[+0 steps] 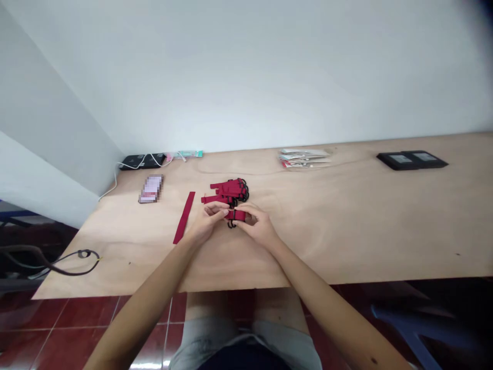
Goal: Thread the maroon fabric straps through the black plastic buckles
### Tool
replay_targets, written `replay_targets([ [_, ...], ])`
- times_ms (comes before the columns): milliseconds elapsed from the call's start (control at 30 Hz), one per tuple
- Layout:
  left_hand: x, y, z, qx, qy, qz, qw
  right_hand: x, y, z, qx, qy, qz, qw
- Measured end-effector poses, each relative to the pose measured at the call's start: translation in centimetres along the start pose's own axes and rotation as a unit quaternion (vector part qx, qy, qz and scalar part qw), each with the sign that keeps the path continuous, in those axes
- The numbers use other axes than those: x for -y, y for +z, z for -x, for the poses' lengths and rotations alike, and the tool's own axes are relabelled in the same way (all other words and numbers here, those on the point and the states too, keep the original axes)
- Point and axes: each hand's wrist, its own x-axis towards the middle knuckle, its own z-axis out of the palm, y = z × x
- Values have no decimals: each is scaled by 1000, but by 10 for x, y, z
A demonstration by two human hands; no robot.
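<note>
1. At the far left of my feed, a black cord (79,260) loops just off the corner of the table (346,241), well left of the pile of red straps (227,190).
2. Behind the pile and to its left, a black charger (139,161) sits at the back edge of the table, with a white cable (127,166) running from it over the edge.
3. Nearer the pile, still to its left, lies a flat slab (151,188), too blurred for me to name.
4. Just left of the pile, a loose strap (184,217) lies flat and slanted, apart from my hands.
5. The left hand (206,223) is closed in a pinch on the left end of a short red strap (236,215), just in front of the pile.
6. The right hand (258,224) grips the same strap from the other side, its fingers (246,218) curled over the right end. A black hook (231,223) hangs below the strap.
7. Behind the pile and to its right, a stack of packets (304,158) lies at the back of the table.
8. Farthest right of the pile, a black case (411,160) rests near the back edge.
</note>
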Motion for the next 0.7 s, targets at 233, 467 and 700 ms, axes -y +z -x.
replay_targets([
  [233, 4, 0, -2, -32, 19, 2, 999, 1, 1, -1, 5, 2, -15, 1000],
  [467, 9, 1, -2, -30, -1, -31, 999, 5, 0, -2, 14, 19, -11, 1000],
  [700, 11, 0, -2, 8, 60, -72, 996, -9, 4, 0, -21, 82, -58, 995],
])
